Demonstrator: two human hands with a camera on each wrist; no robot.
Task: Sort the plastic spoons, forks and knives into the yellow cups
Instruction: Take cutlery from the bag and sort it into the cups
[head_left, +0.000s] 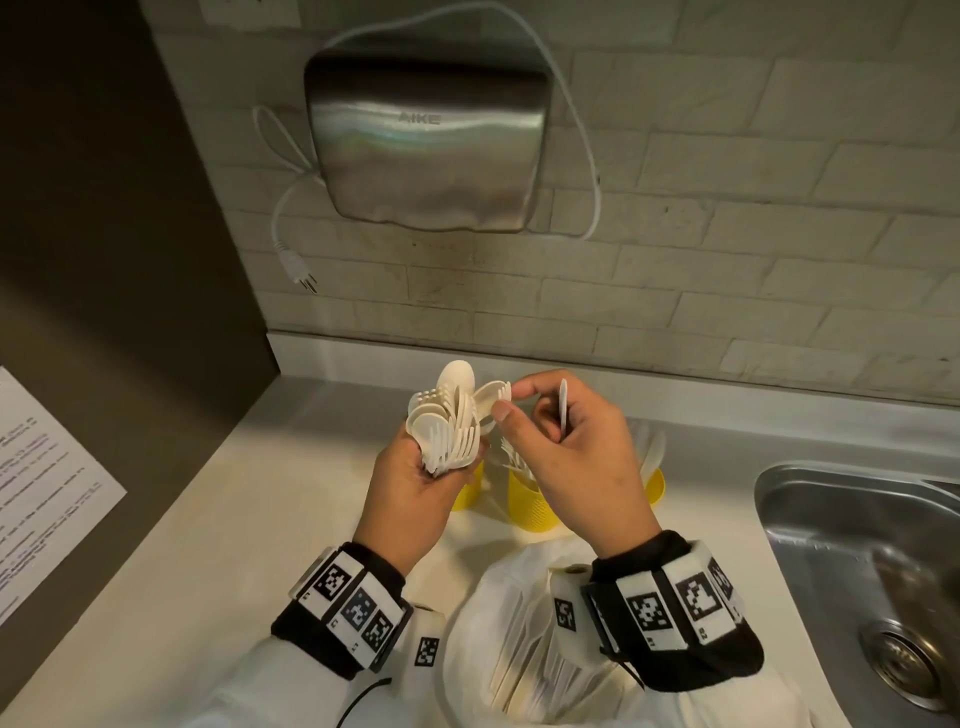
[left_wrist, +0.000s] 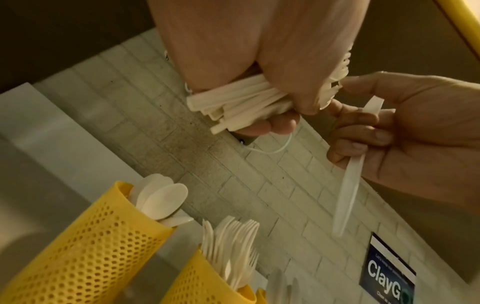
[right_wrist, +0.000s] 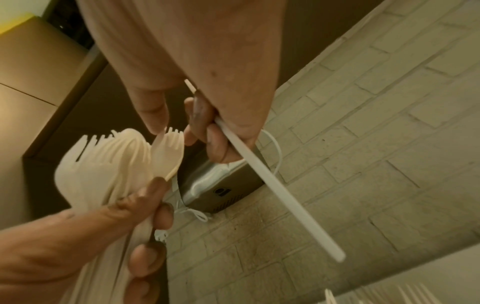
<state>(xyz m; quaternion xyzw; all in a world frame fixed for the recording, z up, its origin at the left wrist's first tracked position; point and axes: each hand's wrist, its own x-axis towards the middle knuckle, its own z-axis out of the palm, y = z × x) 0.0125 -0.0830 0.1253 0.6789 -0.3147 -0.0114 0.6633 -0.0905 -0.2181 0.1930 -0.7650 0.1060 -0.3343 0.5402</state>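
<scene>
Near the back edge of the pale table (head_left: 249, 467), perforated yellow plastic cups already hold sorted white cutlery: one cup (left_wrist: 85, 253) has spoons, its neighbour (left_wrist: 205, 288) forks. Much remains, I judge: the left hand (head_left: 415, 483) grips a mixed bundle of white plastic spoons and forks (head_left: 449, 415), while the right hand (head_left: 571, 441) holds a white plastic knife (right_wrist: 272, 185) under curled fingers and pinches a fork (right_wrist: 168, 148) from the bundle.

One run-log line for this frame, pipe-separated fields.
left hand: grips mixed cutlery bundle | right hand: holds knife, thumb and forefinger at fork | yellow cups: partly filled
</scene>
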